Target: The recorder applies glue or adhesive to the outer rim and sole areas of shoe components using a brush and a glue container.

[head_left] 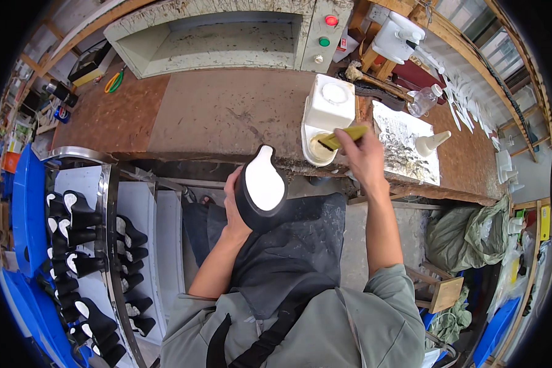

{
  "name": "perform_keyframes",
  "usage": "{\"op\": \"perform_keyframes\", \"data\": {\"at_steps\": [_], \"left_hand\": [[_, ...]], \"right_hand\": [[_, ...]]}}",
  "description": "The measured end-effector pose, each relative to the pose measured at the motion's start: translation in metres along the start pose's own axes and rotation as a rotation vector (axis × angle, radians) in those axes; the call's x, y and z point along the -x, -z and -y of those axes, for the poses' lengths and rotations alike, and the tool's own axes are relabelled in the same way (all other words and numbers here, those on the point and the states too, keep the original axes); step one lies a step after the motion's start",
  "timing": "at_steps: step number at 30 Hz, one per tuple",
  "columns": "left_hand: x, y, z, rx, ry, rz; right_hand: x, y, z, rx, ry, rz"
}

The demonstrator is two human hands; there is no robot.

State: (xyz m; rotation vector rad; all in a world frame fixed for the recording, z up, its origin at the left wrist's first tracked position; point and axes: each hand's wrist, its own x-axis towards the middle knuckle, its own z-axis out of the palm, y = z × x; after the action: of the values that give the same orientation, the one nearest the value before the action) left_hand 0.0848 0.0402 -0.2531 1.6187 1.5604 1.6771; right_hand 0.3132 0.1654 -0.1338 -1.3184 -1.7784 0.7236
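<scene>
My left hand [231, 199] grips a black shoe [250, 208], held up in front of the bench with its underside toward me. A white sole-shaped area [264, 181] covers most of that underside. The fingers wrap around the shoe's left side and are partly hidden behind it. Over the bench's front edge, my right hand [367, 159] is closed on a flat yellow-handled brush [352, 133]. Its dark bristles dip into the open cup [317, 161] at the front of a white plastic dispenser [329, 110]; pale residue coats the cup.
To the left, a metal-framed rack [109, 202] carries several similar black shoes. A grey box-shaped unit [221, 46] with red and green buttons stands at the back of the bench [214, 104]. Right of the dispenser, a cream nozzle-topped bottle [429, 144] rests on stained paper [405, 162].
</scene>
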Motion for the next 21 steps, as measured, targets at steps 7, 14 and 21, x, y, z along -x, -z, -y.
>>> {"op": "perform_keyframes", "data": {"at_steps": [7,14,21], "left_hand": [[-0.016,-0.007,-0.006,-0.240,-0.058,0.067],[-0.013,-0.014,-0.008,-0.300,-0.198,0.051],[-0.005,-0.014,-0.005,0.020,-0.175,0.060]], "right_hand": [[0.026,0.004,-0.050,0.112,0.355,0.148],[0.041,0.013,-0.050,0.184,0.431,0.084],[0.047,0.011,-0.052,-0.055,0.132,0.009]]}}
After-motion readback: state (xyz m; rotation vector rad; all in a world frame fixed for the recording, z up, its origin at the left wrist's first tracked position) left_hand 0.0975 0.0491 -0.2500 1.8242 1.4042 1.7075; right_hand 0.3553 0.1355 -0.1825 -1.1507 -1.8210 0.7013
